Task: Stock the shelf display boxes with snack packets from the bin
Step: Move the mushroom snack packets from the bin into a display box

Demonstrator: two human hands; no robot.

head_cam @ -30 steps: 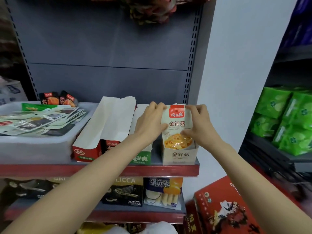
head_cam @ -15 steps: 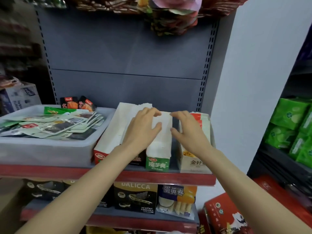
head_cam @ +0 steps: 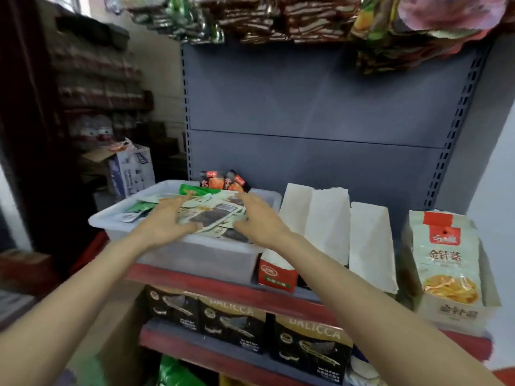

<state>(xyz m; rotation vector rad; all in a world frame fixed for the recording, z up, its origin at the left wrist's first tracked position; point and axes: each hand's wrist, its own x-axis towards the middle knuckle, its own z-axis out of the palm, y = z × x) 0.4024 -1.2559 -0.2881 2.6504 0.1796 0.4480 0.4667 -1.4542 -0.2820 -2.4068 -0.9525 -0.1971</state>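
A translucent white bin (head_cam: 178,254) sits on the shelf's left half, full of loose flat snack packets (head_cam: 214,215). My left hand (head_cam: 164,221) and my right hand (head_cam: 259,218) reach into it and flank a stack of grey-green packets. Their fingers are stretched out and touch the stack's sides, and the left thumb lies at its near edge. To the right stand display boxes: a red-and-green one (head_cam: 276,274) with tall white flaps (head_cam: 326,218), another white-flapped box (head_cam: 370,246), and a beige box (head_cam: 457,313) holding upright mushroom packets (head_cam: 446,263).
Black wafer boxes (head_cam: 231,324) fill the shelf below the red shelf edge (head_cam: 195,280). Snack bags (head_cam: 278,15) hang overhead. A cardboard carton (head_cam: 131,168) stands behind the bin to the left. The grey back panel (head_cam: 320,107) rises behind everything.
Both hands left the mushroom packet in the right-hand box, crossed the white flaps, and moved left into the bin. The view swung left with them.
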